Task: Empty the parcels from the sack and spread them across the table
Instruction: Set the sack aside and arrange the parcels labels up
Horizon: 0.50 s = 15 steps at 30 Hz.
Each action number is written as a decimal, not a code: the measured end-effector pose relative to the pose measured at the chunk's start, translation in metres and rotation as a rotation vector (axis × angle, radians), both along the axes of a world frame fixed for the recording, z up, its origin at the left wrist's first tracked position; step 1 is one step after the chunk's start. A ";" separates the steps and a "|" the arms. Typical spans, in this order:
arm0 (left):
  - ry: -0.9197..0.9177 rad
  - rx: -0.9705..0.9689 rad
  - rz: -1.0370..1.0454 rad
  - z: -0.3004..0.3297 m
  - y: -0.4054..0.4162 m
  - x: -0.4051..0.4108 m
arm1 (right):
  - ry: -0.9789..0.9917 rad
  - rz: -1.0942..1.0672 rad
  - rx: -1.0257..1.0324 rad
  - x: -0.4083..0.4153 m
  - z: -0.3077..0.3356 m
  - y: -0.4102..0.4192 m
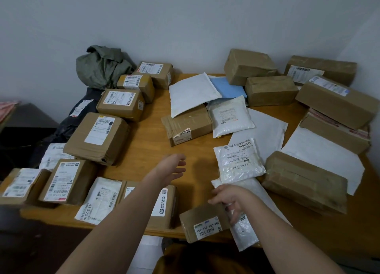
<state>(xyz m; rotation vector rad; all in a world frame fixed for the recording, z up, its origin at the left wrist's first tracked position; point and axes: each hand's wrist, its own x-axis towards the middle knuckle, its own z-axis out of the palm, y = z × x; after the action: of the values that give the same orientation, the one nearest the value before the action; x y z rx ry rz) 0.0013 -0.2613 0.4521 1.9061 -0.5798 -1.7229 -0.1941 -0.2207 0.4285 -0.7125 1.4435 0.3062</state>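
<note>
Several brown cardboard parcels and white padded mailers lie spread over the wooden table. The crumpled grey-green sack sits slumped at the back left against the wall. My left hand hovers open above a bare patch in the middle of the table, fingers apart, holding nothing. My right hand rests on the top edge of a small brown box with a white barcode label at the table's front edge; its fingers curl over the box. A white mailer lies just beyond that hand.
A dark plastic bag hangs off the table's left side beside a dark cabinet. Large brown boxes crowd the right side up to the wall. White floor tile shows below the front edge.
</note>
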 end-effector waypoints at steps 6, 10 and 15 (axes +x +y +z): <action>0.005 -0.028 0.022 0.003 -0.002 0.010 | 0.093 0.110 -0.043 0.011 -0.018 0.001; 0.009 -0.036 0.048 0.005 -0.003 0.014 | 0.162 0.148 -0.008 0.013 -0.026 -0.004; 0.030 -0.041 0.060 0.005 -0.005 0.017 | 0.162 0.142 0.068 0.020 -0.021 -0.008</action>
<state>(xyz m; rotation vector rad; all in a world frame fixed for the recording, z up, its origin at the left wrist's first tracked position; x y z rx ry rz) 0.0186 -0.2665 0.4568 1.8474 -0.5370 -1.6866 -0.1743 -0.2292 0.4076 -0.7497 1.5305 0.5310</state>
